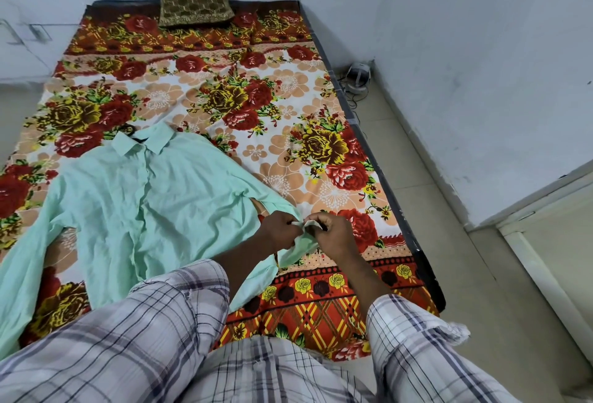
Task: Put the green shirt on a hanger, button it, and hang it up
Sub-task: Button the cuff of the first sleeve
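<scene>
The pale green shirt (128,197) lies flat, front up, on the flowered bedsheet (288,97), collar pointing away from me. A dark hanger hook (128,129) pokes out above the collar; the rest of the hanger is hidden inside the shirt. The shirt's right sleeve runs toward me, and its cuff (303,226) is lifted off the bed. My left hand (280,226) and my right hand (332,231) both pinch that cuff from either side, fingers closed on the fabric. The other sleeve trails off the bed at the lower left.
A brown patterned cushion (195,4) rests at the head of the bed. A white device with cables (357,76) sits on the tiled floor by the wall, right of the bed. A white door frame (545,258) stands at right.
</scene>
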